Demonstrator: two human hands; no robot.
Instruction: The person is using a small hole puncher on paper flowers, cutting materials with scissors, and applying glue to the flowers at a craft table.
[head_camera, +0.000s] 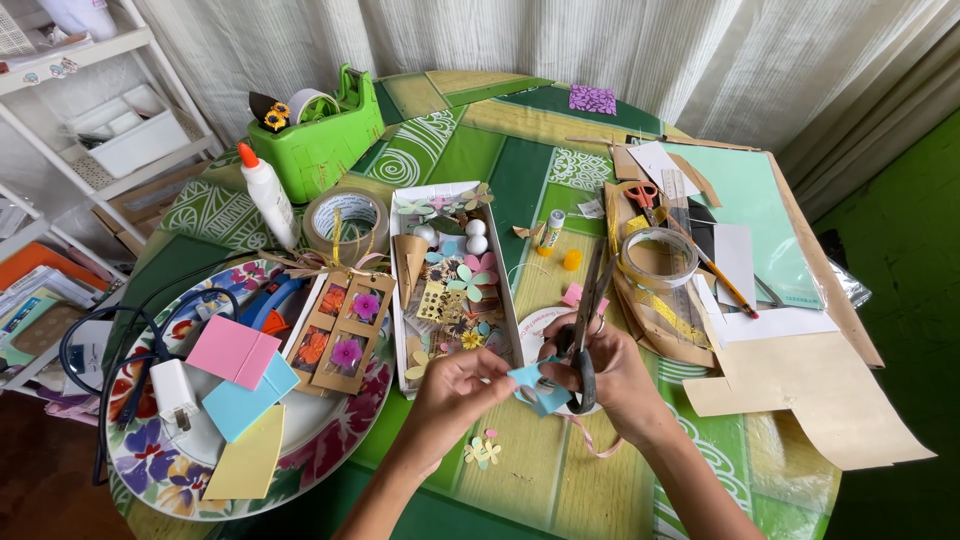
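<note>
My left hand (455, 385) pinches a small light-blue paper piece (532, 382) above the green patterned table (520, 470). My right hand (615, 375) grips black-handled scissors (585, 330), blades pointing away from me and meeting the blue piece. Just beyond my hands lies a long white box (505, 290) full of paper flowers and small cut-outs. A small paper flower (482, 451) lies on the table below my left wrist.
At left, a large floral plate (330, 440) carries pink, blue and yellow paper squares, a glue gun, a white charger and a cardboard flower frame. A glue bottle (268, 196), tape rolls, a green tape dispenser (318, 135), rulers, red scissors, pencil and cardboard sheets (820, 390) fill the table.
</note>
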